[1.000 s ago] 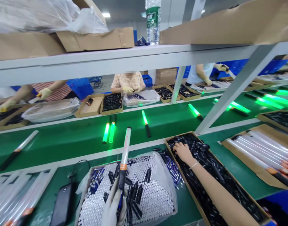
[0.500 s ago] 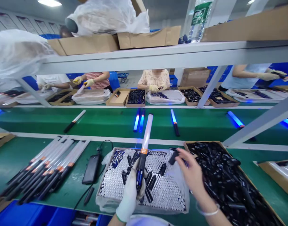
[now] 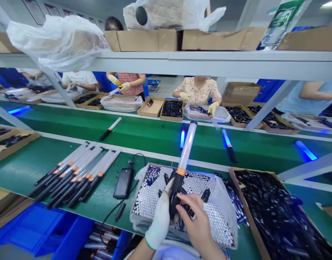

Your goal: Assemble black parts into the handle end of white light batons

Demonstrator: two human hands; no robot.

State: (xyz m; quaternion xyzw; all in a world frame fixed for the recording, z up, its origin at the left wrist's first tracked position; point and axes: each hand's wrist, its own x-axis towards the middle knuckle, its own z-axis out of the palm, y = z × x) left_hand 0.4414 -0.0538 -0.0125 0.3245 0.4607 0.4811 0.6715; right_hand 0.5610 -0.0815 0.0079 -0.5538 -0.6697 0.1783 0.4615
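In the head view, the right hand [image 3: 197, 220] has moved most: a second ago it was in the carton [image 3: 244, 206] of black parts [image 3: 279, 206], half a second ago it carried a small black piece over the tray [image 3: 234, 213], and now its bare fingers meet the handle [image 3: 178, 186] of the light stick [image 3: 186, 150]. Both hands are thus on the same stick, which I take to mean the work has passed from fetching to fitting at the handle. The gloved left hand [image 3: 159, 216] keeps its fingers closed round the handle's lower part, holding the stick tilted above the tray, its pale tip towards the far edge of the tabletop [image 3: 16, 155]. The tray, filled with silver-ended cells [image 3: 144, 202], sits at the tabletop's near edge, between the power bank [image 3: 123, 183] and the carton. The view has also swung left, so the row of sticks [image 3: 79, 171] shows whole.

The right thumb and fingertips are bent together at the handle, but I cannot tell whether they grip the small piece, nor whether it is seated. The blue cells seen inside the handle half a second ago do not show clearly. The handle's lower end is hidden by the hands, and the carton's near end is cut off.
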